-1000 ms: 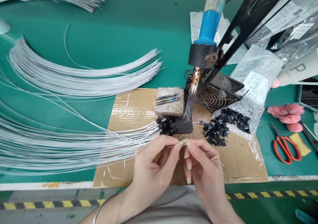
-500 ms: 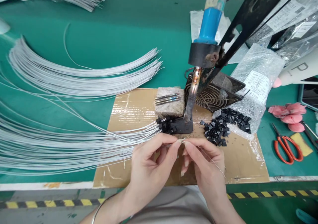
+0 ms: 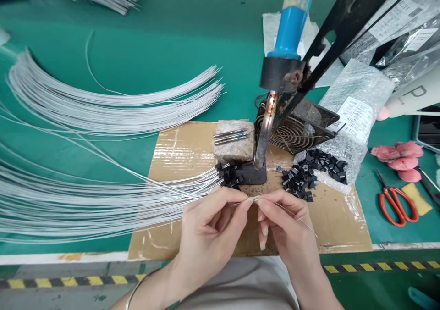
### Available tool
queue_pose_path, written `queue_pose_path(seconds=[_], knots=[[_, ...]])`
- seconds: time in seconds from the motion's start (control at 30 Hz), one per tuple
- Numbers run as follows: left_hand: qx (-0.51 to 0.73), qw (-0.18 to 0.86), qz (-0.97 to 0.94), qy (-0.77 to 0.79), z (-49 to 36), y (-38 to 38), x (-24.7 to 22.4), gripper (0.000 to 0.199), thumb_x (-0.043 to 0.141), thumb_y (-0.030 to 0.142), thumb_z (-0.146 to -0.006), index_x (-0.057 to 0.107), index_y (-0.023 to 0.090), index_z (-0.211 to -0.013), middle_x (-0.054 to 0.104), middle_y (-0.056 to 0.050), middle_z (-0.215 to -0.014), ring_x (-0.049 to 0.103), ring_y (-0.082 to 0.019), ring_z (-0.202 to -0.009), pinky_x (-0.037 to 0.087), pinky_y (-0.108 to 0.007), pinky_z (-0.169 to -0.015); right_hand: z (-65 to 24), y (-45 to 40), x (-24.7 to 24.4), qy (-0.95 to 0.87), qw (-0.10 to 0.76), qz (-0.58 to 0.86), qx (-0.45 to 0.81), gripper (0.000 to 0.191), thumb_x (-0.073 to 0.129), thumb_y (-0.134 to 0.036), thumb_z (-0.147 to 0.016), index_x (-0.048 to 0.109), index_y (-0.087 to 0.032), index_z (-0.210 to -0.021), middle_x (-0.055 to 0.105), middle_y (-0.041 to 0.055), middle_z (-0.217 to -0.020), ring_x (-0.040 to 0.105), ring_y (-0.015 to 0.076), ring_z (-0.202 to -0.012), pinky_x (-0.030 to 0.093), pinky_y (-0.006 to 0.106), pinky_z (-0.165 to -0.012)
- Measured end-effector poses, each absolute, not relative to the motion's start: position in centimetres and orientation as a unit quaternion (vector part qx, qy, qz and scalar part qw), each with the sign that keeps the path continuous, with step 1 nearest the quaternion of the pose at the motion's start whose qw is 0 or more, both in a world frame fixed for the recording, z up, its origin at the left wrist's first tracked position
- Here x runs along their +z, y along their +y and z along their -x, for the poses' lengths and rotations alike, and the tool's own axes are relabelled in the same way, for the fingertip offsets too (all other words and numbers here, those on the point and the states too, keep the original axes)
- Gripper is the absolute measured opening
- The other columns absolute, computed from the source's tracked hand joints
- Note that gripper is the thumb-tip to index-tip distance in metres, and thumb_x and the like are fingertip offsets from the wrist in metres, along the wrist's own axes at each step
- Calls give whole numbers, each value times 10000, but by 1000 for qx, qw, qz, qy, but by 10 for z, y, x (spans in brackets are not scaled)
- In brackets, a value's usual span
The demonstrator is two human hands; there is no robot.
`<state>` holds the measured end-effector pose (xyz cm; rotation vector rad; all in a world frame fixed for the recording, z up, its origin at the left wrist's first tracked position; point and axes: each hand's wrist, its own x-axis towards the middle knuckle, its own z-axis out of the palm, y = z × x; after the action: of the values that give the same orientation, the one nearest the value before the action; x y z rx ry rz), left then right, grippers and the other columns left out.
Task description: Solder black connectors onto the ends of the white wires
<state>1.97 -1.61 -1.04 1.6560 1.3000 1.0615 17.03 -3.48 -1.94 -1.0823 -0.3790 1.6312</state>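
Right, so the L hand [image 3: 215, 236] and R hand [image 3: 292, 225] are pinched narrow, tips nearly touching, w/ a thin wire [image 3: 299, 219] held betw. them over the cardboard [image 3: 340, 223] (can't tell what's at the fingertips, too small). Its free end trails across the R hand. Just beyond, a soldering iron [image 3: 287, 32] points down at a black plate [image 3: 255, 174]. White wires [image 3: 161, 209] lie L, loose black connectors [image 3: 299, 181] R, scissors [image 3: 398, 207] farther R.

Head-worn view, facing forward and down, near
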Motion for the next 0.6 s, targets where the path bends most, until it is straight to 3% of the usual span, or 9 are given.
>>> queue_pose_path(seconds=[0.17,0.6], knots=[[419,371,-660,501,-18,-15,-9,164,690,94,-938,740,204,-828,607,68,-598,454,-68,-473,358,-194,-445,-177,-35,-22,-165,522,452,704,154,951,-343,-798,869,-221,-753,711,-32,-592,603,48,-384,529,97,-375],[447,299,-671,510,-26,-21,-16,191,671,34,-937,703,216,-887,614,99,-609,386,-61,-477,345,-218,-487,-161,-38,-23,-139,578,448,668,149,962,-362,-777,889,-233,-791,691,-30,-592,560,48,-393,545,112,-369]])
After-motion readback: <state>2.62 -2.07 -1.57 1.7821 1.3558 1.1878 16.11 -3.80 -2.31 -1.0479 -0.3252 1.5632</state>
